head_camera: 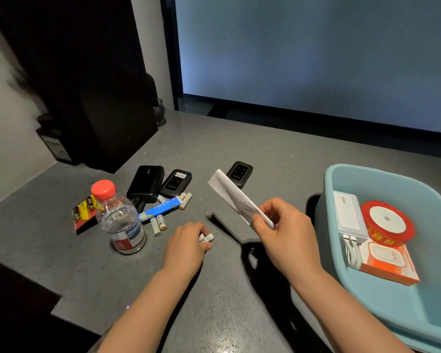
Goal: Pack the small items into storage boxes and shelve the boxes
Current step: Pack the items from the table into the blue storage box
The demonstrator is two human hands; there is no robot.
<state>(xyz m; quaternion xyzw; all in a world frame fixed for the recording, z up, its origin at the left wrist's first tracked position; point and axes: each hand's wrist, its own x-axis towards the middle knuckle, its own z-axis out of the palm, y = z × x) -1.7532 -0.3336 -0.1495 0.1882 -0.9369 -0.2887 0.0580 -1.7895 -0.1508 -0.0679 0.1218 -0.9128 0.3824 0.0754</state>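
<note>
My left hand [189, 242] rests on the grey counter [214, 289], its fingers closed over two white batteries [206, 237]. My right hand [285, 230] holds a folded white paper [233, 197] up above the counter. Several more white batteries [158, 222] lie loose around a blue stick-shaped pack [161, 207]. A black power bank [145, 183] and two small black devices [175, 184] [239, 174] lie further back. A light blue storage box [326, 200] stands at the right, holding a white charger [348, 212], a red ribbon spool [387, 222] and an orange-white pack [390, 263].
A clear water bottle with a red cap [121, 220] stands left of my left hand. A red and yellow battery pack [84, 212] lies behind it. A tall black unit [87, 98] fills the back left. A dark screen [316, 59] runs along the back.
</note>
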